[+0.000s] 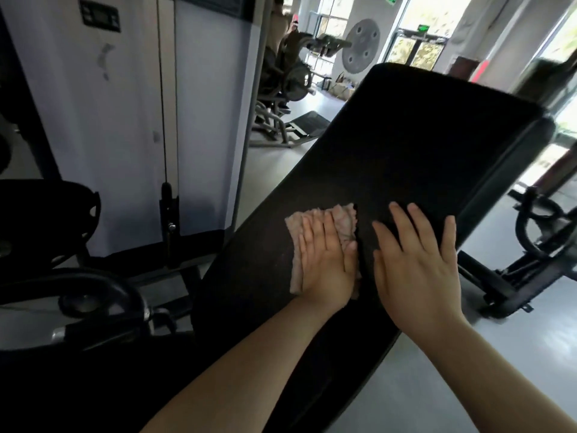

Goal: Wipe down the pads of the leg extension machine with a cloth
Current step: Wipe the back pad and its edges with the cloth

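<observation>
A long black pad [406,142] of the leg extension machine slopes from the lower middle up to the upper right. On its lower part lies a crumpled pinkish cloth [343,221]. My left hand [326,260] presses flat on the cloth with straight fingers. My right hand [418,264] rests flat on the bare pad just right of the cloth, fingers spread and straight.
The machine's white weight-stack cover [125,120] stands at the left, with a black cable and pin [168,214] in front of it. A black handle and frame [93,295] sit at lower left. Another machine's black frame [530,260] stands on the grey floor at right.
</observation>
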Demonstrator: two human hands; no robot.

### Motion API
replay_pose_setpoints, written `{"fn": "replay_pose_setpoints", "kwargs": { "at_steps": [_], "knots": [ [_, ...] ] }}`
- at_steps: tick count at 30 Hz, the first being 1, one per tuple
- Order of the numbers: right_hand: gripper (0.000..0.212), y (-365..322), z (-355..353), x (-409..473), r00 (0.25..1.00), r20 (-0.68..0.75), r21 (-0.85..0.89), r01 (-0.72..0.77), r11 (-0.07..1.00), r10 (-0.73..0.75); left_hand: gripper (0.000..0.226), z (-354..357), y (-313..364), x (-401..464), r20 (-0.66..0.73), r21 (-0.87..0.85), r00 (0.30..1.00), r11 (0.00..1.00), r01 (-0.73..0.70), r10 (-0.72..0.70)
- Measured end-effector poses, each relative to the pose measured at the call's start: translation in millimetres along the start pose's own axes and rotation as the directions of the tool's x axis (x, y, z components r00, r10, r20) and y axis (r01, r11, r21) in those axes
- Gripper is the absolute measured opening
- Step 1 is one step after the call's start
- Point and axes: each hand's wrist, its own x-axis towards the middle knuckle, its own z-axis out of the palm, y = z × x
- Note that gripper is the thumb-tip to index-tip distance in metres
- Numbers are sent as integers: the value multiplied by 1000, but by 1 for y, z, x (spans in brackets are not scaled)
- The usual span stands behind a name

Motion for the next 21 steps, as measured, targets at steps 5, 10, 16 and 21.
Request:
{"fn": "replay_pose_setpoints", "kwargs": {
  "at_steps": [5, 10, 16, 21],
  "knots": [
    [46, 46, -16, 40, 982, -145, -44, -126, 991, 119, 61, -10, 37, 34, 29, 66, 993, 991, -114, 112],
    [44, 84, -28, 69, 930, -282, -32, -253, 967, 234, 64, -14, 69, 65, -10, 89, 966, 962, -258, 260],
    [51, 109, -45, 94, 907, -299, 122, -271, 955, 296, 74, -16, 126, 110, -16, 115, 905, 900, -420, 425],
    [48, 106, -53, 102, 883, -336, 189, -278, 942, 328, 70, -22, 167, 146, 2, 136, 844, 836, -532, 537]
  ]
}}
